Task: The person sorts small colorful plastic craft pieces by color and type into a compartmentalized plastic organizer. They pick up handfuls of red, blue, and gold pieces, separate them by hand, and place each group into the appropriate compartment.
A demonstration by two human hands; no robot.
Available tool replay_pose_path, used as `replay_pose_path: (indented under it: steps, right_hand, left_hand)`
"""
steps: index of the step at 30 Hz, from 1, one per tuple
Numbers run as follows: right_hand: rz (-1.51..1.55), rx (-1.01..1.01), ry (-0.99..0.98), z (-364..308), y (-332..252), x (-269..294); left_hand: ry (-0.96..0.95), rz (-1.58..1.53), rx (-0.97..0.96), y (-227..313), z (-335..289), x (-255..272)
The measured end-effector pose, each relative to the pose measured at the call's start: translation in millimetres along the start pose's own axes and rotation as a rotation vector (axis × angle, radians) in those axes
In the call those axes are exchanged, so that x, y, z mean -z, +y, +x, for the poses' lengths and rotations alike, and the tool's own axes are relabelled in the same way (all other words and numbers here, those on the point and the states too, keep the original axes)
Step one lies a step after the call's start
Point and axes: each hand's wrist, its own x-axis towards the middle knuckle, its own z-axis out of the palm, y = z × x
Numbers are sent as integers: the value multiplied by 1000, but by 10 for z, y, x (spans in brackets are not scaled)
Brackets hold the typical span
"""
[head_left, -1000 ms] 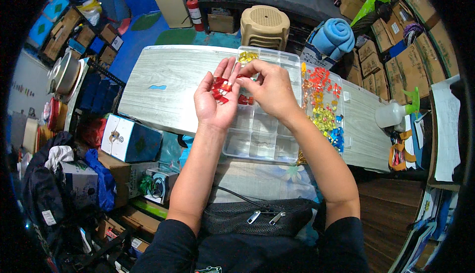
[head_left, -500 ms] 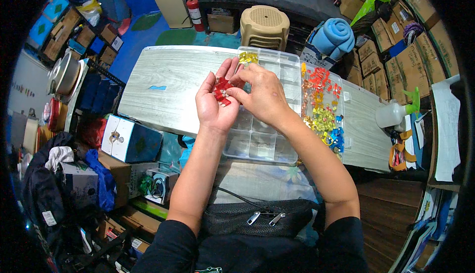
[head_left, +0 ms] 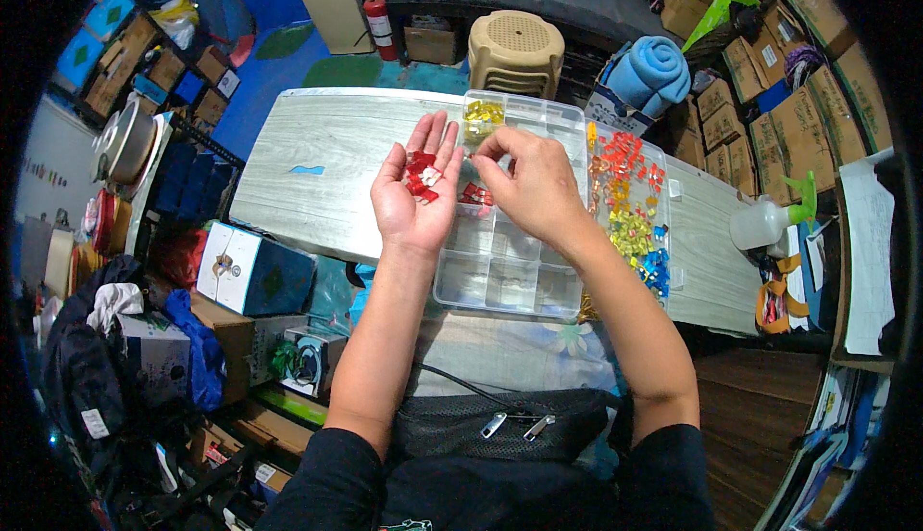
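My left hand (head_left: 409,209) is palm up and slightly cupped, with its fingers stretched out. It holds a small heap of shiny red pieces (head_left: 420,167), some showing a pale side; their kind is not clear. Beside it, over the clear plastic compartment box (head_left: 510,286), my right hand (head_left: 532,177) is closed in a pinch. Something tiny and pale shows at its fingertips, too small to name. Below that pinch, several red pieces (head_left: 475,194) lie in one compartment. Yellow pieces (head_left: 483,115) fill the far left compartment. My right hand hides part of the box.
Right of the box, a clear tray holds red pieces (head_left: 623,153), yellow pieces (head_left: 630,228) and blue pieces (head_left: 656,269). All this stands on a pale wood-grain table (head_left: 332,146). A spray bottle (head_left: 760,223) is at the right; stacked stools (head_left: 516,45) stand beyond the table.
My right hand has moved right, away from my left palm and over the box. The left hand has shifted slightly left, and red pieces in the compartment now show.
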Motion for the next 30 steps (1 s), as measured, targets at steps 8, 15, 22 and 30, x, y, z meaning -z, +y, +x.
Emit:
replay_pose_path:
  steps: [8,15,22,30]
  right_hand:
    - [-9,134,-20,-60,-59,-107]
    - [-109,121,-53,-103,-232,-206]
    - [-30,135,-43,-105,-252,-236]
    - [108,9,-147,-79,-270,-197]
  left_hand:
    - [-55,20,-9,-27,3,31]
    - [-76,89,-52,-80,-2,68]
    - [-49,185,-101,-114,-11,38]
    - [-44,196,-109,-133,-17,23]
